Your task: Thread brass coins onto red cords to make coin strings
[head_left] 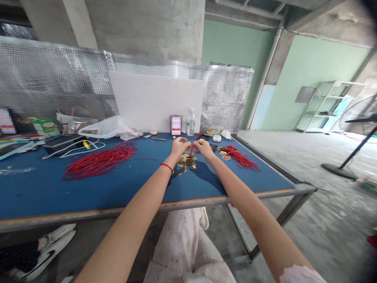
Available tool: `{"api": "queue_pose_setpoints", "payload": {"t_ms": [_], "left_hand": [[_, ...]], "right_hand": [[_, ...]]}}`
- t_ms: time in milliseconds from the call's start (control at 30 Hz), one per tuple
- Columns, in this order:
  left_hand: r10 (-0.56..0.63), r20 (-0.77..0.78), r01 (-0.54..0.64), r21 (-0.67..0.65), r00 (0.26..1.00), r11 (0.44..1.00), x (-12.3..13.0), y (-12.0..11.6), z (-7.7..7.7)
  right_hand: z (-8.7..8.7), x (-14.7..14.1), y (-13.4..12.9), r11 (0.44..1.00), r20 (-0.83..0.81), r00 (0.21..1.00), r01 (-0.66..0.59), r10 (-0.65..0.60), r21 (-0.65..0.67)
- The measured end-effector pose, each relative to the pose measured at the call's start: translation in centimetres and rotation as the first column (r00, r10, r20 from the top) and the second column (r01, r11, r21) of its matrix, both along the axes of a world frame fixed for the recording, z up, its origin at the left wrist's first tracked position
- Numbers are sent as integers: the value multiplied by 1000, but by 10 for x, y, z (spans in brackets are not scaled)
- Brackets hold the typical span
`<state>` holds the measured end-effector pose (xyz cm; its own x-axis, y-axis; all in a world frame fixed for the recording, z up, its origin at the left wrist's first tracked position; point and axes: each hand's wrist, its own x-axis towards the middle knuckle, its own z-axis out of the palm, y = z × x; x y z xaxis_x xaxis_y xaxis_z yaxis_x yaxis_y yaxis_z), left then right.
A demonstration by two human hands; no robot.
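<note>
Above a pile of brass-coloured coins (183,159), my left hand (179,147) and my right hand (204,148) meet with pinched fingers on a short red cord (191,151). The cord hangs between them toward the coins. A red string bracelet circles my left wrist. Left of the hands lies a large loose bundle of red cord (100,160). On the right, a bunch of red cords with coins (240,158) rests on the blue table (141,188). The fingertips are small, and the cord's exact path between them cannot be made out.
Behind the hands stand a phone (176,125) and a plastic bottle (190,122). A white plastic bag (110,127) and a black box with a white cable (63,146) are at the left. Another person's shoes (47,251) show below the table.
</note>
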<state>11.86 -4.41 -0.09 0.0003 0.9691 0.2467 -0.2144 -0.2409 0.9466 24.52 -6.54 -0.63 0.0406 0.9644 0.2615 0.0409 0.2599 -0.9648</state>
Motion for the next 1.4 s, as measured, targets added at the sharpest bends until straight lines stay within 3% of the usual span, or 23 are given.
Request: {"api": "queue_pose_setpoints", "payload": {"t_ms": [200, 467, 767, 1067, 1267, 1400], "left_hand": [[-88, 112, 94, -53, 990, 994, -2, -1, 0], [-7, 107, 4, 24, 994, 1000, -1, 1, -1], [-47, 151, 37, 65, 987, 997, 1, -1, 0], [-63, 6, 61, 119, 998, 991, -2, -2, 0], [22, -106, 2, 217, 994, 976, -3, 2, -2], [86, -102, -56, 263, 991, 963, -4, 6, -4]], "right_hand": [[-2, 1, 1, 998, -60, 998, -27, 24, -58], [-2, 1, 1, 998, -44, 999, -32, 29, -61], [-7, 4, 8, 1000, 70, 997, -18, 16, 19], [-3, 2, 4, 1000, 45, 999, 24, -24, 3], [0, -4, -3, 1000, 71, 997, 23, -24, 5], [0, -4, -2, 1000, 72, 997, 28, -29, 13]]}}
